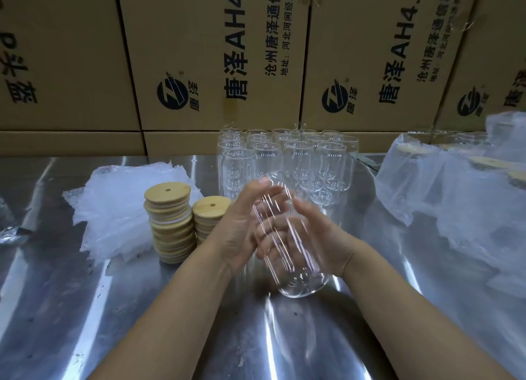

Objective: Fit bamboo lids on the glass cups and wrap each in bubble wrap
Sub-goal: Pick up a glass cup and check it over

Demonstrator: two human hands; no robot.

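Both hands (284, 231) round glass cup (296, 265)

Clear glass cups (284, 163); tan bamboo lids (170, 223); brown cartons (199, 52), black print.

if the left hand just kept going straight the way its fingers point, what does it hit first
Most likely the cluster of empty glass cups standing at the back of the table. The left hand, pressed against the held glass cup, points up and away toward them. Depth is unclear, so it might pass above them.
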